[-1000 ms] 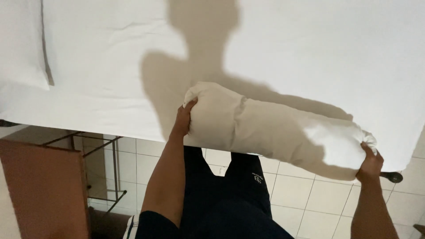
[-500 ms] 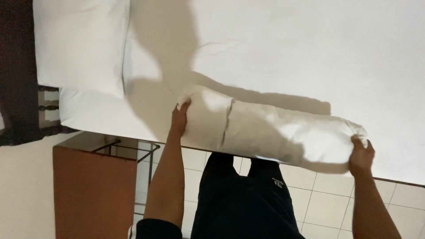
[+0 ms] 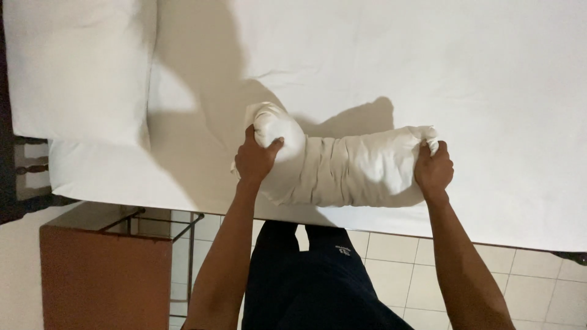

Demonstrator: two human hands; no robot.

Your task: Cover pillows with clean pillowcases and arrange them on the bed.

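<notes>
Head view, looking straight down at the near edge of a bed (image 3: 489, 91) covered in a white sheet, which fills most of the upper frame. Centre of frame: a white pillow (image 3: 348, 165) lying crosswise on the sheet, bunched into a thick roll with heavy creases along its length, close to the mattress edge. Left hand (image 3: 255, 160) is closed on the left end of the pillow, thumb pressed into the top of the bulge, fingers wrapped round the near side. Right hand (image 3: 433, 170) is closed on the right end, fabric pinched up in the fist at the corner. Both forearms come in from the bottom of the frame, roughly parallel, well apart. Pillow throws a dark shadow on the sheet just above it; a larger body shadow runs up the sheet to the upper left centre. Upper left of the frame: a second white pillow (image 3: 79, 67) lying flat on the bed, well apart from the held one. Lower left: a brown wooden side table (image 3: 104, 275) beside the bed, with a thin dark metal frame (image 3: 183, 244) just right of it. Bottom centre: the person's dark trousers (image 3: 312, 281), standing against the bed edge on a pale tiled floor (image 3: 538, 275).
</notes>
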